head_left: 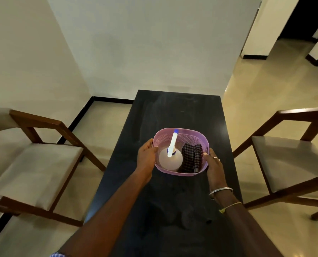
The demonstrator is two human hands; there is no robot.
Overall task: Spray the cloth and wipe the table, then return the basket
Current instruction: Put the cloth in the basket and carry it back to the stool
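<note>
A pink perforated basket (191, 133) is over the middle of the dark table (173, 112). Inside it stands a white spray bottle (170, 159) with a blue-tipped nozzle, and beside that lies a dark checked cloth (191, 158). My left hand (146, 154) grips the basket's left rim, thumb over the edge. My right hand (212, 162) grips the right rim; it wears a ring and bangles at the wrist. Whether the basket rests on the table or hangs just above it, I cannot tell.
A wooden chair with a pale cushion (33, 164) stands left of the table, another chair (288, 160) to the right. White walls close the far end; tiled floor (256, 93) opens to the right toward a dark doorway.
</note>
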